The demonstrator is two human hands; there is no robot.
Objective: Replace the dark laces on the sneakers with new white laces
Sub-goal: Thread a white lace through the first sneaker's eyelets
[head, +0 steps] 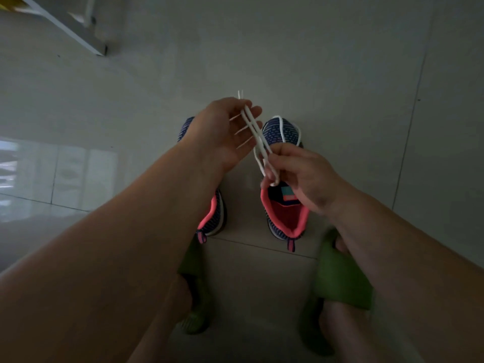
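Note:
Two dark blue knit sneakers with coral-pink linings stand side by side on the tiled floor, toes pointing away. My left forearm covers most of the left sneaker (213,218). The right sneaker (284,218) shows its open collar and its toe. A white lace (255,136) runs doubled between my hands above the shoes. My left hand (225,134) holds the lace's upper ends, which stick out past its fingers. My right hand (298,174) pinches the lower part over the right sneaker's tongue. A loop of white lace (284,119) lies across that sneaker's toe.
My feet in green slippers, one (195,305) on the left and one (340,281) on the right, rest just in front of the sneakers. A white frame or furniture leg (76,24) stands at the far left. The pale floor tiles reflect light at the left.

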